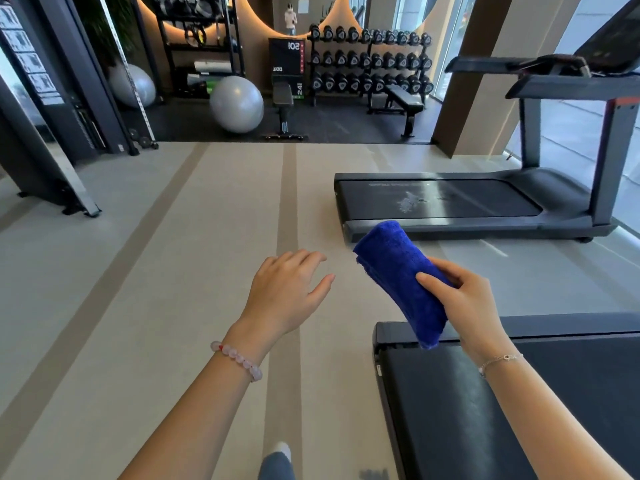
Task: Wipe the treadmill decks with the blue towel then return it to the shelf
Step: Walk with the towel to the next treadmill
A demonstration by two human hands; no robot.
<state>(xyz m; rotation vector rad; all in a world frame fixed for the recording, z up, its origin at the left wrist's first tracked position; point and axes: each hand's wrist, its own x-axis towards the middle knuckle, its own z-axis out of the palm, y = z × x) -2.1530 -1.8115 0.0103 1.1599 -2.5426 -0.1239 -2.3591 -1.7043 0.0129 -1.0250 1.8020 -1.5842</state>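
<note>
The near treadmill [450, 410] filled the lower right, its dark belt running out of view. Beyond the near treadmill stood a second treadmill [485, 202], side-on, with a pale smear [412, 201] on its belt. Far beyond the near treadmill, at the back wall, stood a dumbbell rack [370, 64]. Further to the left were a black shelf unit [197, 46] and a grey exercise ball [236, 103]. The blue towel [398, 271], folded into a thick roll, was held in the air over the near treadmill's end edge. The right hand [464, 299] grasped its lower half, thumb across the top. The left hand [287, 292] hovered left of the near treadmill, fingers loose and holding nothing. A bead bracelet [237, 360] circled the left wrist and a thin chain [498, 360] the right.
</note>
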